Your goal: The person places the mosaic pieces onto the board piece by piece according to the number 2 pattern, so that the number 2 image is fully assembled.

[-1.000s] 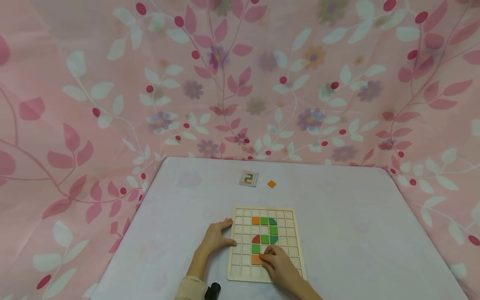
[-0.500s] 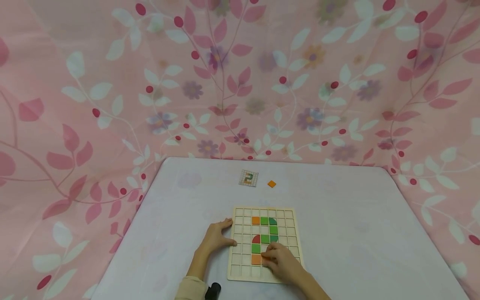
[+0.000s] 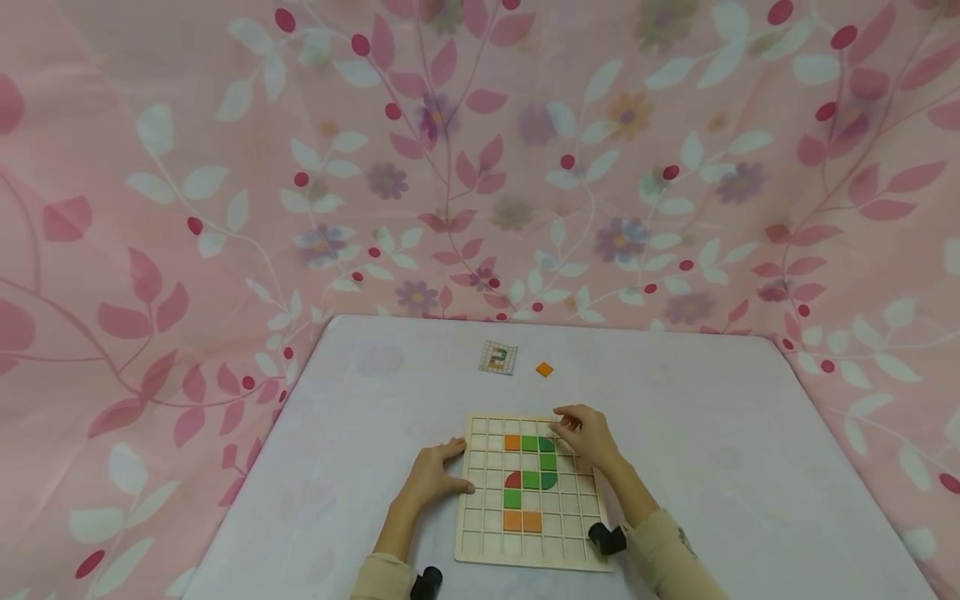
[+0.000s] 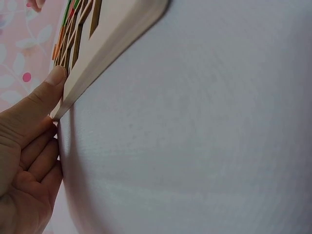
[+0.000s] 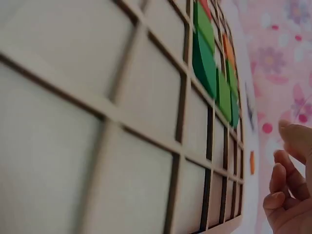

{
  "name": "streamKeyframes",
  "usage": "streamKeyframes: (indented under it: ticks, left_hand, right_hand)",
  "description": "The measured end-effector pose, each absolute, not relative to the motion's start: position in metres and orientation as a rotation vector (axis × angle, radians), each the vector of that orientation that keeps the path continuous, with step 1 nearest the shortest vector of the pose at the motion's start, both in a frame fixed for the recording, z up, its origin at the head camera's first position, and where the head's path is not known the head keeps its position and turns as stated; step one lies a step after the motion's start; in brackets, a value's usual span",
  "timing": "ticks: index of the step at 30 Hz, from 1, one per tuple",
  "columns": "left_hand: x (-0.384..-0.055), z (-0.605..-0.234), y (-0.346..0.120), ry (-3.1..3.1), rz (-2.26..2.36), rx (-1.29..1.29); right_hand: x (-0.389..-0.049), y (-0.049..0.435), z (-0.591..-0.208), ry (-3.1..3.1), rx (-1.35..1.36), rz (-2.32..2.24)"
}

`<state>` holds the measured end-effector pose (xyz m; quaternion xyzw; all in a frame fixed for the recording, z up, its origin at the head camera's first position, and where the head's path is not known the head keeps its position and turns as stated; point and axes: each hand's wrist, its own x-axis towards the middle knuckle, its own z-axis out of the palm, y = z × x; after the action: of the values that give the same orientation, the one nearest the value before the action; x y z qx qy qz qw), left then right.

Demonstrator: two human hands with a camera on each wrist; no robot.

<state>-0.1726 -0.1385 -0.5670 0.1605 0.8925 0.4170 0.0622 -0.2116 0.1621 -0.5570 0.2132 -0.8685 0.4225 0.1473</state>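
A light wooden grid board (image 3: 570, 525) lies on the table with green, orange and red tiles in its cells. My left hand (image 3: 433, 475) holds the board's left edge. In the left wrist view its thumb (image 4: 39, 100) lies on the rim, and the other fingers are bent beside the edge. Over the board's far right part is my right hand (image 3: 588, 435), loosely curled with nothing seen in it. An orange tile (image 3: 532, 522) sits right of another orange tile (image 3: 512, 521) in a near row. Beyond the board lies a loose orange tile (image 3: 544, 369).
A small card (image 3: 498, 357) with a gridded figure lies left of the loose tile. The table (image 3: 712, 433) has a white cover, and a pink floral curtain (image 3: 480, 167) hangs behind it. Black devices (image 3: 606, 539) are worn at both wrists.
My right hand has let go of an orange tile, which now lies in the board beside the other orange one. The hand has moved away toward the far right corner. The left hand stays put.
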Motion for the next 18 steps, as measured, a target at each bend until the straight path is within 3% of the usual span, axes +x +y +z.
streamKeyframes:
  ticks: [11,18]
  left_hand:
    - [-0.172,-0.567,-0.140,2.705,1.254,0.477]
    - [-0.173,-0.569,-0.139,2.706,1.248,0.476]
  right_hand:
    - [-0.283,0.159,-0.562,-2.561,0.372,1.178]
    - [-0.299,0.146,-0.555,-2.937,0.360,0.897]
